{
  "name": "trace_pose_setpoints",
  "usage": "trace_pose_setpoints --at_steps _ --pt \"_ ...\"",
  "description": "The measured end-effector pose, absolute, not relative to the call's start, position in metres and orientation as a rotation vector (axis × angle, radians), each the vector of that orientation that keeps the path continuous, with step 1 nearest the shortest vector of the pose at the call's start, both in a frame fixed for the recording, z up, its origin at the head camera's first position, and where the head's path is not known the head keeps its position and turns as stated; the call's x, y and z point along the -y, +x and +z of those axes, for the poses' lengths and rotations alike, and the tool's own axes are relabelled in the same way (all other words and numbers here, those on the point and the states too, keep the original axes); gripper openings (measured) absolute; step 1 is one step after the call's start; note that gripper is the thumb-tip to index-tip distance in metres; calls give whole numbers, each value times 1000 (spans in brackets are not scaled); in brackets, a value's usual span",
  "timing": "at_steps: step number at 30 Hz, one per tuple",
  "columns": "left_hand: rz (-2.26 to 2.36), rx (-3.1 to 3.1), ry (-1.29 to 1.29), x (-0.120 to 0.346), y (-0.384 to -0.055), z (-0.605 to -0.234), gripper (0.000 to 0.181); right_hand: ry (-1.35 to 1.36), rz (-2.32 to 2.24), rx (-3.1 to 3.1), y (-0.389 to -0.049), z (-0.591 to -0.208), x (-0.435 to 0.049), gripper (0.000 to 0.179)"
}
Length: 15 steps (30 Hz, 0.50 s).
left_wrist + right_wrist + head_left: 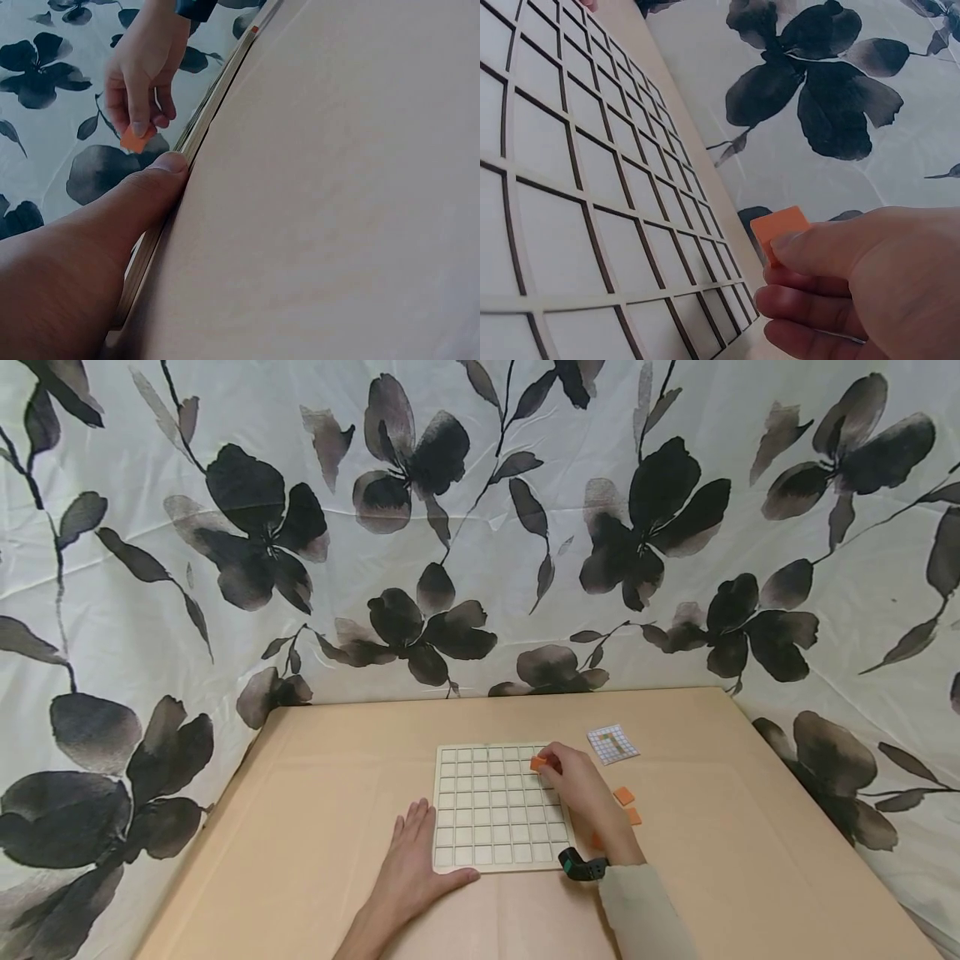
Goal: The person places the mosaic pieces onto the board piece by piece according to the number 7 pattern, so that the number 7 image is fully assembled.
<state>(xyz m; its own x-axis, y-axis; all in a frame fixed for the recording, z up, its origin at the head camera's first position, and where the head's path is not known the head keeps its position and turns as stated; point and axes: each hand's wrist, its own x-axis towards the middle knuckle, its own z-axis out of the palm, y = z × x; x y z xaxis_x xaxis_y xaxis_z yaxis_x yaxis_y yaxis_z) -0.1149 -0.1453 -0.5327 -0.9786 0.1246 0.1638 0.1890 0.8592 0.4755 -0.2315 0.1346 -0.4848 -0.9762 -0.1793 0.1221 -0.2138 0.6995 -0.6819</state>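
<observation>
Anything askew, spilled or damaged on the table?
Mildly: the small printed card lies turned at an angle to the grid board, and loose orange tiles to the board's right are scattered, not lined up. No spill or damage visible.

The tiles (781, 225) were coloured plain orange, the board (502, 810) was patterned with a cream grid, the card (613, 744) was squared in bluish white — with yellowish marks — and the cloth (525, 568) was printed in charcoal florals on white.

Matt, wood-like edge on the grid board (501, 811) here, the orange tile (781, 223) looks smooth and plastic-like, and the backdrop (517, 568) hangs in faintly creased cloth!
</observation>
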Motion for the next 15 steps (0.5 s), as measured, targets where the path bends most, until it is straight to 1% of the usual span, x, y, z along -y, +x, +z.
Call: trace_pose_setpoints --at_steps 9,15 --pt "-764 2908 -238 144 -116 -533 126 417 1190 2820 -240 -483 -126 11" --pt "-755 2909 -234 143 -116 -530 125 451 1159 2812 -246 -490 -117 10"
